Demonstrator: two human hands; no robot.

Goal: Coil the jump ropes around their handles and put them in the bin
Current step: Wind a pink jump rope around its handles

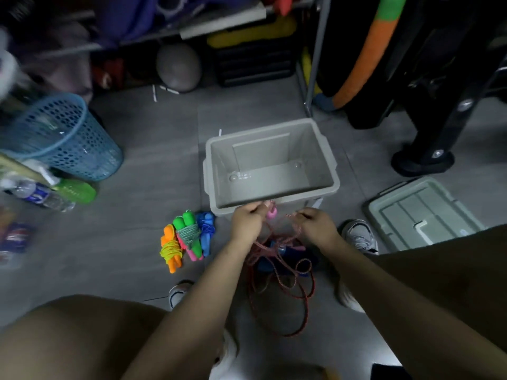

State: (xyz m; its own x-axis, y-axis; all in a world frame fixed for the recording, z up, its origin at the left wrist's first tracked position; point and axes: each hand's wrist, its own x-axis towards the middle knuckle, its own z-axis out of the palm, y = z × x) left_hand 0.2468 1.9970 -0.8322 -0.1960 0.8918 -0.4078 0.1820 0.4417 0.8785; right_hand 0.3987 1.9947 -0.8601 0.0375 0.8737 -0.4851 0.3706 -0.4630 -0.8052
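**Both hands on the red rope, bin just ahead**

Head view. My left hand (247, 222) is curled closed around a pink handle (271, 213), whose tip sticks out on the thumb side. My right hand (315, 223) sits just beside it to the right, fingers pinched on the red rope (282, 272) near its upper end. A short length of rope runs between the two hands. The rest hangs below my grip in loose tangled loops, down to the floor (153, 149) between my shoes.

The grey bin (270, 207) is directly beyond my knuckles, its near rim just past both hands, nothing inside. Whether my hands touch the rim, I cannot tell.

Left of my left hand, lying on the floor close together: three coiled ropes, orange handles with yellow cord (171, 249), green-and-pink handles with grey-green cord (188, 233), and blue handles with blue cord (206, 231). Under my hands, behind the hanging loops, something blue (267, 263) lies on the floor, too blurred to identify.

Well to the right of my right hand, a grey lid (419, 215) lies flat. Far left and beyond, a blue mesh basket (60, 138) stands tilted, with a plastic water bottle (35, 194) lying near it.
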